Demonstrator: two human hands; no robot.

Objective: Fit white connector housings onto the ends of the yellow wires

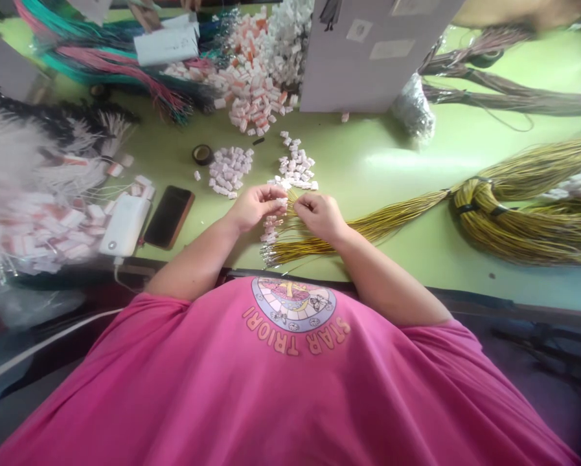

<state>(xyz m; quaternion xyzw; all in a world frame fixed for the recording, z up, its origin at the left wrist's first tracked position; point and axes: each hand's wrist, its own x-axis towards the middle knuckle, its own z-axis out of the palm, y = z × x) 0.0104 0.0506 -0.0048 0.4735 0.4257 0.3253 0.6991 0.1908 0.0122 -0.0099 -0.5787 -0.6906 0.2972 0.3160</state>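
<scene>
Between thumb and fingers, my left hand (258,206) pinches a small white connector (281,202). Just to its right, my right hand (320,214) is closed, with the fingertips around a thin yellow wire (293,195). Below both hands lies the end of a long bundle of yellow and black wires (382,220), its tips silvery. A row of connectors fitted on wires (271,228) sits under my left hand. Beyond my hands are two loose heaps of white connectors, a left heap (230,169) and a right heap (297,163).
A black tape roll (203,155), a phone (168,217) and a white power bank (125,224) lie left. A grey box (358,71) stands at the back. Coiled yellow wire (494,220) is right. Orange-white connectors (251,97) are piled behind. Another person's hand (147,14) shows top left.
</scene>
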